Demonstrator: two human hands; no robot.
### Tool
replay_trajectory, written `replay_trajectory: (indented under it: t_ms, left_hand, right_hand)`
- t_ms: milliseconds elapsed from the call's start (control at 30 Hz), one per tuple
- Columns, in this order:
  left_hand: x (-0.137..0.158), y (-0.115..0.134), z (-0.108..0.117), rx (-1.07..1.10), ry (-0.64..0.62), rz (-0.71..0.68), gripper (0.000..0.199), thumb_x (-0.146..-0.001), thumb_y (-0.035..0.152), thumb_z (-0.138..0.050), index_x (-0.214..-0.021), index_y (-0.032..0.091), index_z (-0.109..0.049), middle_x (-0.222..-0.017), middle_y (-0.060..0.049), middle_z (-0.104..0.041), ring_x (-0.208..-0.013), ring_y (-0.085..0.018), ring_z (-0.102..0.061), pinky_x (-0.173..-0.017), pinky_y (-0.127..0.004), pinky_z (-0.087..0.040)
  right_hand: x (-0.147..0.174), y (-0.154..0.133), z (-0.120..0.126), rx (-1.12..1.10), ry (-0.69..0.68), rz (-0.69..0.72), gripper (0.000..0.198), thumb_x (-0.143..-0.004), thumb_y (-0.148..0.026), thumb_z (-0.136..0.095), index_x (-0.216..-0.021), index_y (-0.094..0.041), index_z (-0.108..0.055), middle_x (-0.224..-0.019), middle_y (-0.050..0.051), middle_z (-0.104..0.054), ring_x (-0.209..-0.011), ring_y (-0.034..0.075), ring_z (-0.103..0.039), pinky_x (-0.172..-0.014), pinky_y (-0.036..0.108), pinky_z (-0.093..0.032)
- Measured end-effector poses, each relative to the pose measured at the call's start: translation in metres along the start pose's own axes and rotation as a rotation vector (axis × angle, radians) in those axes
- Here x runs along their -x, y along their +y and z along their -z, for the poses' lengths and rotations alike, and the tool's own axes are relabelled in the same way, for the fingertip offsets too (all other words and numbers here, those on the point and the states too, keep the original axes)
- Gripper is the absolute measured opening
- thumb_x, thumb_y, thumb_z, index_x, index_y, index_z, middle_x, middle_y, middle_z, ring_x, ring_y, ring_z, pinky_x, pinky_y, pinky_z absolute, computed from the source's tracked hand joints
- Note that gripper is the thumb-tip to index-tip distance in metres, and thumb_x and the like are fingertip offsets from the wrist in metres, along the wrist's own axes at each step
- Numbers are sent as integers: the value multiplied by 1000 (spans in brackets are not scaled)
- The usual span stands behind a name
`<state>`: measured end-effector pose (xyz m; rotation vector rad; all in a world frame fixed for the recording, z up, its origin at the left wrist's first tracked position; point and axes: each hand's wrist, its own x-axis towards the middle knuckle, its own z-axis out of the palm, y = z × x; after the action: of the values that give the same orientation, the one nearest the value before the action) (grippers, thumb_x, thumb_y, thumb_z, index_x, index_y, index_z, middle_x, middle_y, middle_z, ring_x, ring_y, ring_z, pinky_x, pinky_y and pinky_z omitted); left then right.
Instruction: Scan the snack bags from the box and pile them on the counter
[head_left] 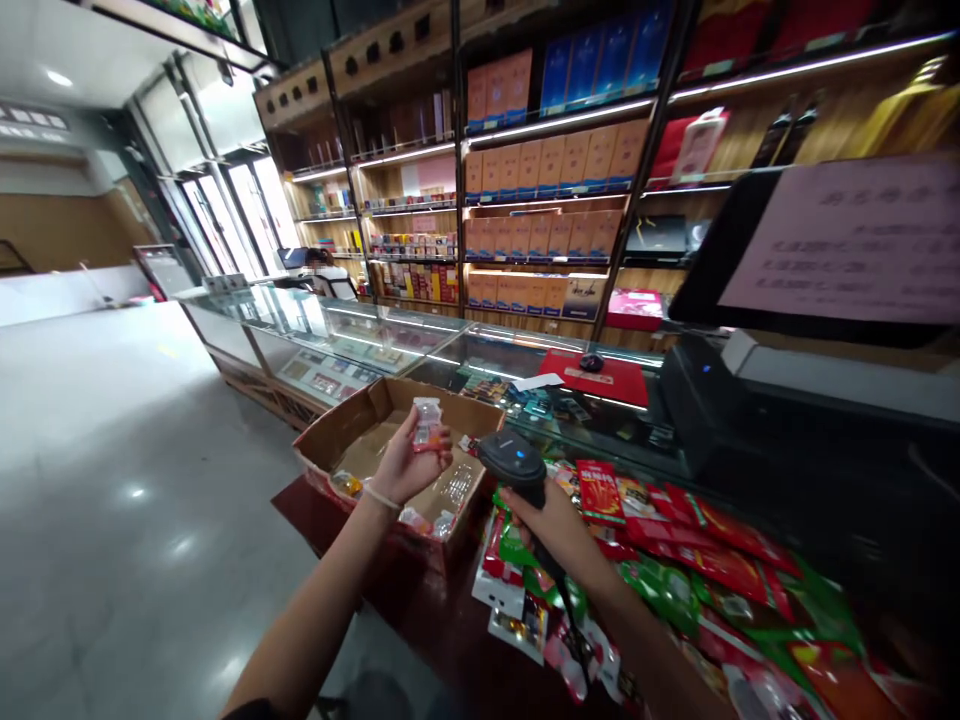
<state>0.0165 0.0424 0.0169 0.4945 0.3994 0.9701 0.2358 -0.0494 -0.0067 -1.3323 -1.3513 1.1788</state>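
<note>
My left hand (409,462) is closed on a small clear plastic snack pack (427,422) with pink and orange on it, held up above an open cardboard box (352,425). Inside the box lie a few small packets, among them a yellow one (346,483) and some clear and pink ones near the front corner. Wrapped round the handle of a black barcode scanner (514,462) with a blue light is my right hand (547,520). The scanner's head points toward the pack, and its cable hangs down below. Under my right forearm spreads a heap of red and green snack packets (660,590).
A dark point-of-sale terminal (787,400) with a tilted screen stands at the right. Behind the box runs a glass display counter (360,335), with a computer mouse (592,362) on a red mat (622,382). Shelves of boxed goods (547,165) line the back wall.
</note>
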Motion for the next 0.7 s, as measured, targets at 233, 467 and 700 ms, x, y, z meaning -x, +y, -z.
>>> replay_trajectory:
  t_ms: [233, 467, 700]
  left_hand:
    - [-12, -38, -8, -353, 118, -96, 40, -88, 25, -60, -127, 21, -53, -125, -11, -62, -98, -19, -66, -80, -30, -55]
    - [-18, -51, -15, -177, -7, 44, 46, -93, 48, -44, -125, 17, -55, -127, -14, -60, -113, -27, -60, -90, -47, -51]
    - [-24, -63, -19, -244, -27, 3, 56, -89, 63, -41, -127, 24, -54, -138, -10, -52, -122, -28, -53, -99, -49, -44]
  right_hand:
    - [42, 0, 15, 0, 54, -16, 31, -78, -51, -65, -85, -23, -52, -48, -5, -52, -34, 13, -47, -35, 25, -37]
    - [59, -3, 12, -11, 48, -33, 26, -73, -42, -69, -85, -22, -58, -46, -5, -52, -35, 12, -46, -35, 24, -36]
    - [67, -7, 14, -8, 48, -44, 30, -71, -40, -72, -92, -22, -63, -46, -6, -53, -33, 11, -46, -34, 22, -35]
